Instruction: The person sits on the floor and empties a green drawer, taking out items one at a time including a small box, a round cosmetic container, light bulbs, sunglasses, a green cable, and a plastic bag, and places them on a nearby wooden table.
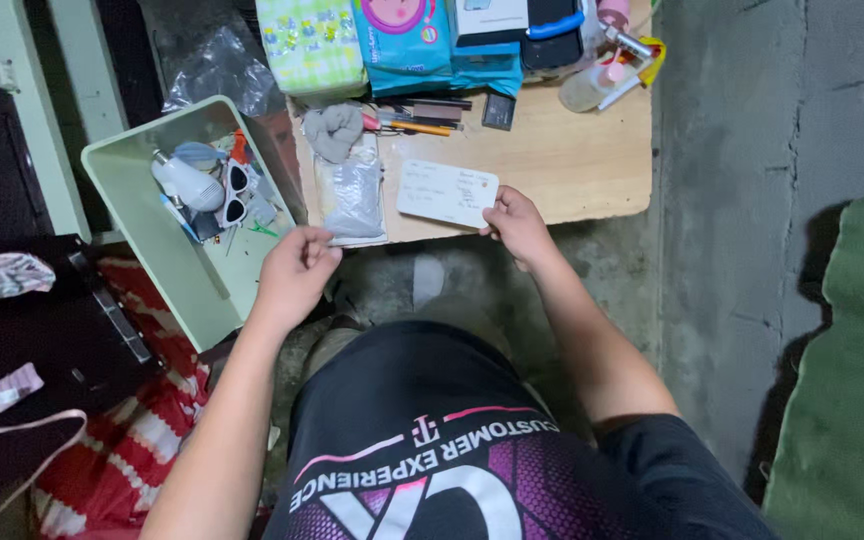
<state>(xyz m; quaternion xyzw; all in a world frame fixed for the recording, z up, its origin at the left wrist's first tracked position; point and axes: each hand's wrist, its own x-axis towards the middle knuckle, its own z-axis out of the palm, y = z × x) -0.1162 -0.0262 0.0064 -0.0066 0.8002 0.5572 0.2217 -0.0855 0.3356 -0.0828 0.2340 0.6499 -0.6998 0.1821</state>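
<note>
The right hand (pixel 518 225) pinches one white card (pixel 447 193) at its 3 o'clock corner, over the wooden board (pixel 582 160). The left hand (pixel 295 272), at the card's 8 o'clock, is loosely curled and empty, just beside one clear plastic bag (pixel 353 195).

A small wooden table (pixel 572 160) carries a white card (pixel 447 193) touching the right hand (pixel 519 225). Beside the left hand (pixel 297 270) lies a clear plastic bag (pixel 352 195); beyond the hands sit pencils (pixel 417 125), a grey cloth (pixel 332 130) and, possibly, wipe packs (pixel 407 40).
</note>
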